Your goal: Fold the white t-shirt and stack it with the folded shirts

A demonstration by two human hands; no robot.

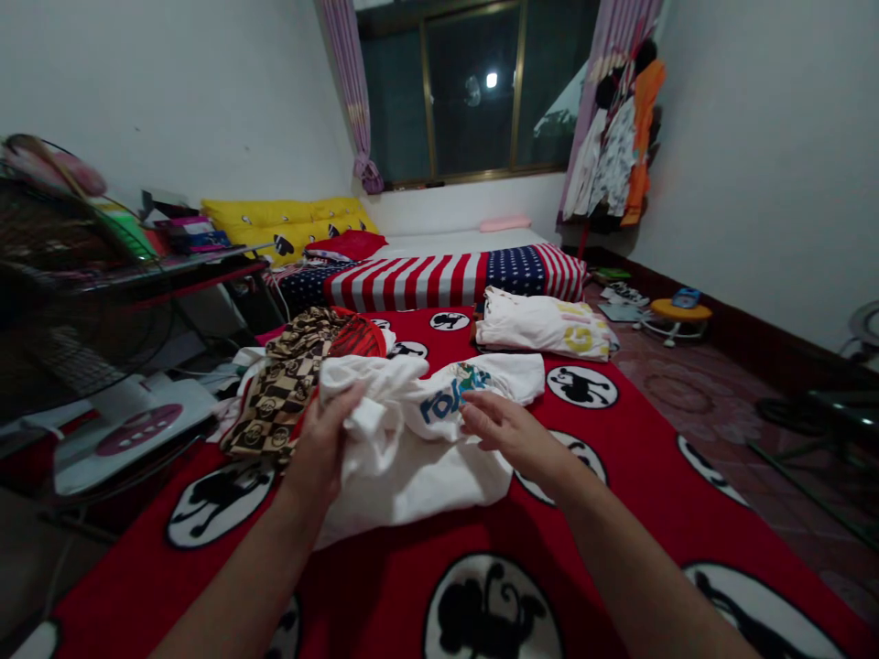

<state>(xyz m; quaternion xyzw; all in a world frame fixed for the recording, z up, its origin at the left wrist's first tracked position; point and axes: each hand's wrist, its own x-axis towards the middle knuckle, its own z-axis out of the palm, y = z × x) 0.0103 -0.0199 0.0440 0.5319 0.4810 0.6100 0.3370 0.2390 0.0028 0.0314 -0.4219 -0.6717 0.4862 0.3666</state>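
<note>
A white T-shirt (412,448) with blue and green lettering lies crumpled on the red blanket (618,476) in front of me. My left hand (326,439) is closed on a bunch of its fabric at the left side. My right hand (501,426) rests on the shirt's right part, fingers curled and pinching the cloth near the lettering. A brown checkered garment (281,394) and a red striped one (357,337) lie heaped just left of the shirt. A folded white garment (542,325) with yellow print lies further back on the right.
A stars-and-stripes blanket (439,275) and yellow pillows (288,220) lie beyond. A fan (61,275) and a cluttered low table (185,256) stand at the left. Clothes hang on a rack (622,146) by the window. A small yellow stool (679,316) stands on the tiled floor at the right.
</note>
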